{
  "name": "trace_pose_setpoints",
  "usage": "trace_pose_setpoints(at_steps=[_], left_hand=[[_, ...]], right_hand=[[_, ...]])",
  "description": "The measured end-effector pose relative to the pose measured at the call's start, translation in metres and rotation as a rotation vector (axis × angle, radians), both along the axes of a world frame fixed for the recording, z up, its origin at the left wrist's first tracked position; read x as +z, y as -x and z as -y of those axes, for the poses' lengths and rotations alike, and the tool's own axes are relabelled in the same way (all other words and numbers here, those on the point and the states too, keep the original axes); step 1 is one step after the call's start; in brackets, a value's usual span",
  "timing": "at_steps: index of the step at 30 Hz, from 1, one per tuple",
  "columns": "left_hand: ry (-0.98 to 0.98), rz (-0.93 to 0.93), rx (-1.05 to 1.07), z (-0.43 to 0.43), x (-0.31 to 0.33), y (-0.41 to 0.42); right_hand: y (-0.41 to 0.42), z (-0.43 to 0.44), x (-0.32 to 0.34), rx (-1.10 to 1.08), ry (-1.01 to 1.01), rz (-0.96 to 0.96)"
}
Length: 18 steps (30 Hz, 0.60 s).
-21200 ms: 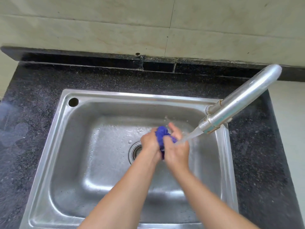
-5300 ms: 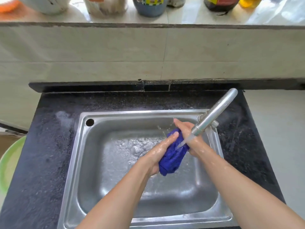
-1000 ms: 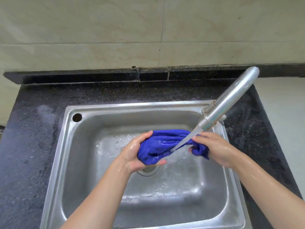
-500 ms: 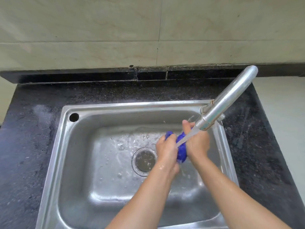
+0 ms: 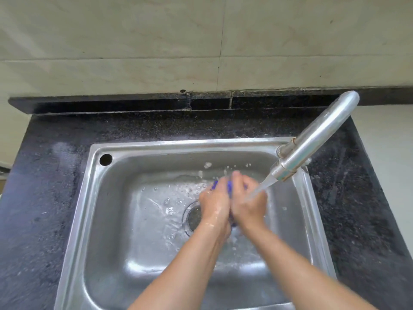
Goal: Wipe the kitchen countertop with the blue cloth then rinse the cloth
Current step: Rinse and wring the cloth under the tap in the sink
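The left hand (image 5: 215, 203) and right hand (image 5: 248, 202) clench the bunched blue cloth (image 5: 229, 187) between them above the rectangular steel sink (image 5: 178, 144), toward its far right corner, under water from the chrome tap (image 5: 312, 137).

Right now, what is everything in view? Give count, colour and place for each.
countertop: one, black speckled, around the sink
sink: one, steel grey, set into the countertop
drain: one, dark, middle of the sink floor
overflow hole: one, black, sink's far left corner
tap: one, silver, over the sink's far right corner
water stream: one, clear, running from the tap
cloth: one, blue, bunched, held over the sink
wall tiles: several, beige, behind the countertop
left hand: one, bare, gripping the cloth
right hand: one, bare, gripping the cloth under the stream
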<state>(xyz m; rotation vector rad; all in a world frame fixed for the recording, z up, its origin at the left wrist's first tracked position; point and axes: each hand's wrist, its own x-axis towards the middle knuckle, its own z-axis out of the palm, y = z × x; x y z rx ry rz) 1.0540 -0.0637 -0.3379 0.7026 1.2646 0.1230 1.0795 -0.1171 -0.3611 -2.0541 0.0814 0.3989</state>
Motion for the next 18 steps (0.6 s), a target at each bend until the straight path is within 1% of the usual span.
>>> trace_pose_setpoints(at_steps=[1, 3, 4, 5, 7, 8, 9, 10, 11, 13, 14, 16, 18], left_hand=[[0.007, 0.020, -0.070, 0.008, 0.002, 0.003], [-0.067, 0.039, -0.217, 0.011, -0.004, 0.010], [-0.108, 0.056, -0.270, 0.006, -0.007, 0.012], [-0.128, 0.078, -0.325, -0.004, -0.012, 0.016], [-0.124, 0.131, -0.481, -0.022, -0.018, 0.025], [-0.132, 0.148, -0.606, -0.027, -0.019, 0.029], [-0.144, 0.133, -0.735, -0.030, -0.020, 0.032], [-0.170, 0.081, -0.841, -0.030, -0.022, 0.034], [-0.180, 0.040, -0.903, -0.030, -0.021, 0.035], [-0.132, 0.066, -0.902, -0.030, -0.018, 0.034], [-0.073, 0.114, -0.835, -0.031, -0.018, 0.035], [0.029, 0.183, -0.627, -0.032, -0.017, 0.036], [0.054, 0.174, -0.431, -0.032, -0.022, 0.037]], right_hand=[[-0.024, 0.002, -0.009, -0.003, 0.059, -0.090], [-0.060, 0.009, -0.010, 0.086, 0.178, -0.273], [-0.068, 0.014, -0.007, 0.106, 0.150, -0.368], [-0.076, 0.020, 0.000, 0.122, 0.076, -0.474], [-0.088, 0.034, 0.018, 0.190, -0.188, -0.656], [-0.091, 0.038, 0.028, 0.270, -0.272, -0.684], [-0.093, 0.040, 0.038, 0.365, -0.277, -0.678], [-0.091, 0.042, 0.043, 0.448, -0.229, -0.626], [-0.087, 0.041, 0.045, 0.506, -0.156, -0.545], [-0.081, 0.041, 0.048, 0.511, -0.065, -0.416], [-0.080, 0.042, 0.048, 0.473, -0.057, -0.374], [-0.078, 0.044, 0.042, 0.296, -0.065, -0.314], [-0.074, 0.046, 0.031, 0.082, -0.133, -0.325]])
